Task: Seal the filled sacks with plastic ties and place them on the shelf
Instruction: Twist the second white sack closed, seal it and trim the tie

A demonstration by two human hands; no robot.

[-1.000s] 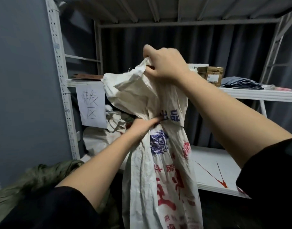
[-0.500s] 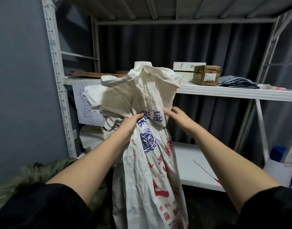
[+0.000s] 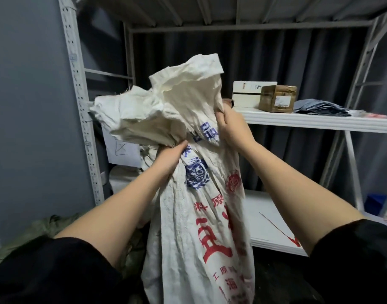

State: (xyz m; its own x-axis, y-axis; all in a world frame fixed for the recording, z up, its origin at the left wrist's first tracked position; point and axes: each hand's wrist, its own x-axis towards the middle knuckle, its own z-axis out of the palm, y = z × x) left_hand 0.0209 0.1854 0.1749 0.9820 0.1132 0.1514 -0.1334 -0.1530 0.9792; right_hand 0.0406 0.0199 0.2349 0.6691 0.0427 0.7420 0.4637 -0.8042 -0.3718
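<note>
Before us, our left hand (image 3: 169,156) clenches the gathered neck of the white sack (image 3: 201,216), and our right hand (image 3: 231,126) grasps its loose top. Behind, boxes (image 3: 276,98) sit on the shelf (image 3: 319,122).

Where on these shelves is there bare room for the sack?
Free: the lower shelf, right of the sack, up to its red marks. Crowded: the upper shelf, with boxes and folded bags; lower left holds sacks.
</note>
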